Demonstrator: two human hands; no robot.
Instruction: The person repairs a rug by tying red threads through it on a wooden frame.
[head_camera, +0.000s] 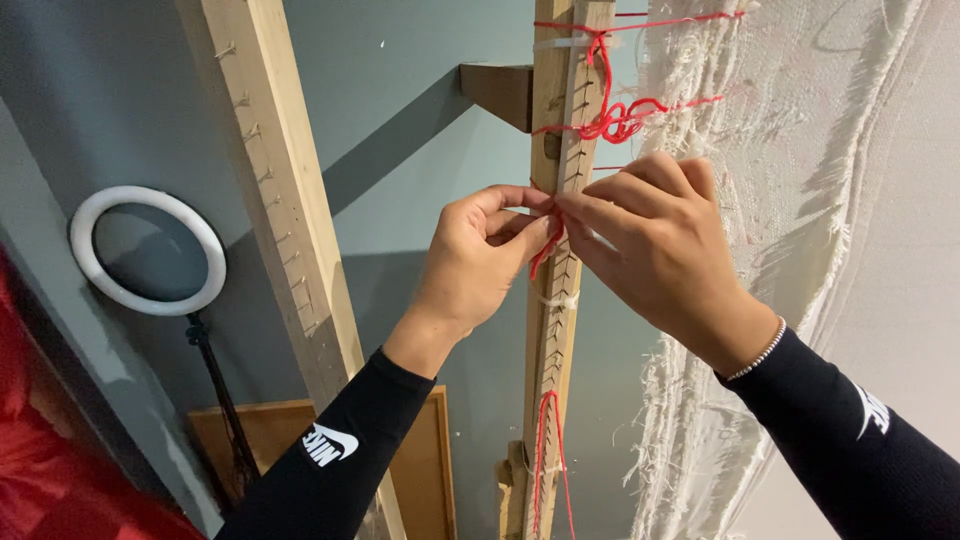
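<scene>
Two hands, the left hand (478, 262) and right hand (655, 245), are pinching their fingers closed on the red yarn (545, 250), trailing toward six o'clock along the nailed wooden post (555, 330).

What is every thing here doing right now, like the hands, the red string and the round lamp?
left hand: fingertips pinched on the red yarn at the post
right hand: pinching the same yarn from the other side
red yarn: held at the post, knotted higher up
nailed wooden post: upright, yarn tied to it
white frayed cloth: hanging
ring lamp: unlit
second wooden post: leaning, bare nails
</scene>
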